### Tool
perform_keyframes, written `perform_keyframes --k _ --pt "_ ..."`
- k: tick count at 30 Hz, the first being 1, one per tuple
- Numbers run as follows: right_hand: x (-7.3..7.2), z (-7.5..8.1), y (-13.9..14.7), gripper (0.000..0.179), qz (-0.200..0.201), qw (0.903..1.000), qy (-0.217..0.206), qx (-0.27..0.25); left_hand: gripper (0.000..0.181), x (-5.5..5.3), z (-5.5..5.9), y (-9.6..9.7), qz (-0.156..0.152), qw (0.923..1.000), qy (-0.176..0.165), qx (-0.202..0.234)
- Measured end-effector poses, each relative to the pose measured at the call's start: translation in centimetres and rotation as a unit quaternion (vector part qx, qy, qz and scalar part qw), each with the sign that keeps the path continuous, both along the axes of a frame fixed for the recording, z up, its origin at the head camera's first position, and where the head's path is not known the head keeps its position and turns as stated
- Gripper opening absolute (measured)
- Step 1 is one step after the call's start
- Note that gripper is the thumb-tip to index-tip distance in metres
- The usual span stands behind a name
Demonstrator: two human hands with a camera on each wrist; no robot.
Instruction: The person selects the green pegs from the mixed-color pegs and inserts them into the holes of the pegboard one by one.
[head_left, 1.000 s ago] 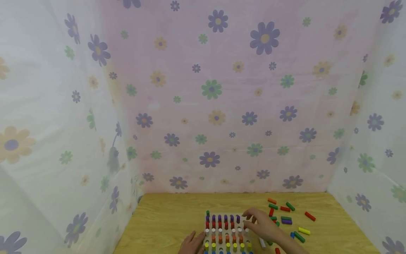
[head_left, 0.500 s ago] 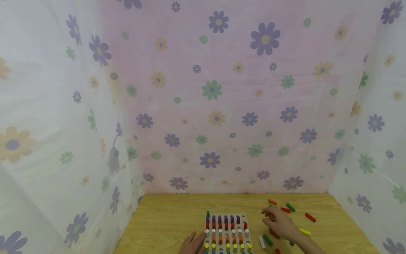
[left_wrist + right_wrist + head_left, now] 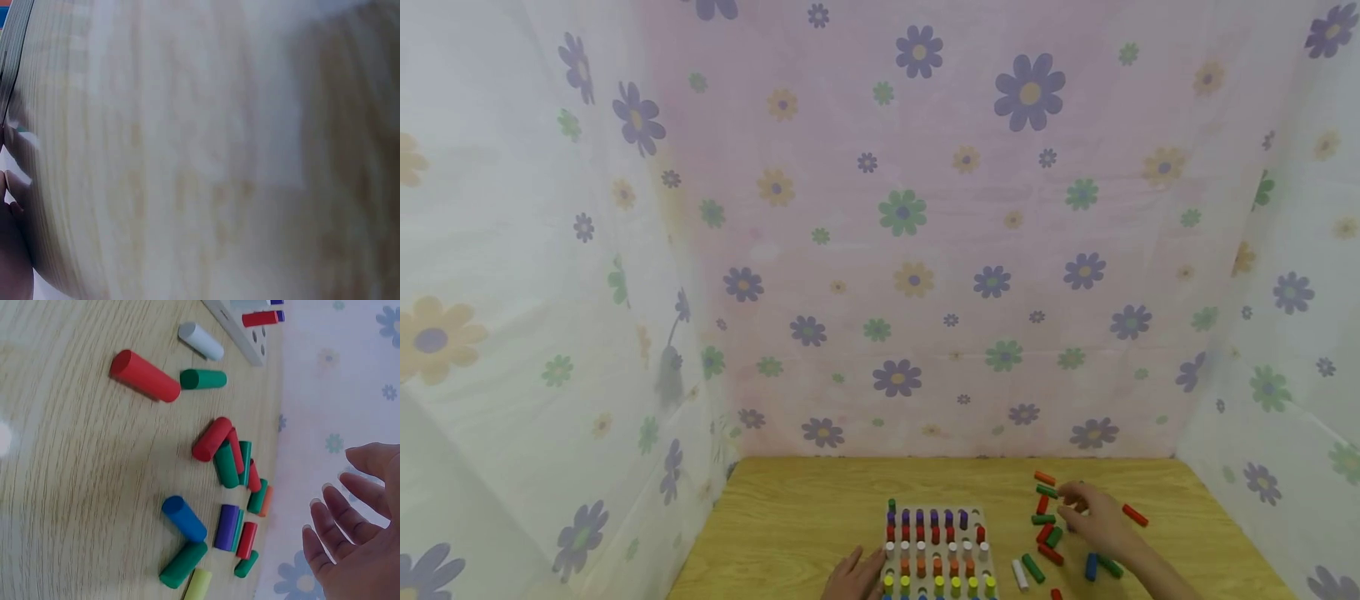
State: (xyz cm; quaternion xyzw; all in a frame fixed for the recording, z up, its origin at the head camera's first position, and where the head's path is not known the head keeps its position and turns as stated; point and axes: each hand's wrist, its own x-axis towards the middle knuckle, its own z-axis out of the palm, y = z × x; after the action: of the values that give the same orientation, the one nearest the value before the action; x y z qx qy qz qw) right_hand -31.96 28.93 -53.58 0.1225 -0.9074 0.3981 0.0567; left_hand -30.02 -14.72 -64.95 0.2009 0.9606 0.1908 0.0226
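Observation:
A pale pegboard [image 3: 944, 547] lies near the table's front edge. Its rows of upright pegs run purple, red, white, orange, yellow and blue, with one green peg [image 3: 892, 505] at the far left corner and some bare holes. My left hand [image 3: 853, 573] rests at the board's left edge, fingers extended against it. To the board's right, my right hand [image 3: 1097, 521] hovers over the loose pegs, fingers spread and loosely bent, holding nothing. Below it in the right wrist view lie a purple peg [image 3: 227, 527], a red peg [image 3: 247, 540] and a blue peg [image 3: 185, 519].
Loose pegs are scattered on the wooden table [image 3: 797, 500] at right, among them a white peg [image 3: 1019, 575], a green peg [image 3: 1033, 568] and an orange peg [image 3: 1044, 477]. Flower-printed sheets [image 3: 910, 250] enclose the table's back and sides. The left wrist view shows mostly blurred tabletop.
My right hand has let go of a red peg at the right end of the board's red row and moved right, over the loose pegs. My left hand stays at the board.

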Motion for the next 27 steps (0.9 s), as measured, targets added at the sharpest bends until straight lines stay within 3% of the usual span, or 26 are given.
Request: perform_keyframes --k 6,27 --pt "-0.5 -0.2 1.1 0.029 -0.065 0.9976 -0.009 0.02 0.055 -0.1 -0.1 -0.1 -0.004 1.0 -0.004 -0.001" --pt "-2.7 -2.3 4.2 0.036 -0.132 0.9899 -0.022 0.047 0.056 -0.3 -0.4 -0.2 -0.006 0.9999 -0.011 0.002"
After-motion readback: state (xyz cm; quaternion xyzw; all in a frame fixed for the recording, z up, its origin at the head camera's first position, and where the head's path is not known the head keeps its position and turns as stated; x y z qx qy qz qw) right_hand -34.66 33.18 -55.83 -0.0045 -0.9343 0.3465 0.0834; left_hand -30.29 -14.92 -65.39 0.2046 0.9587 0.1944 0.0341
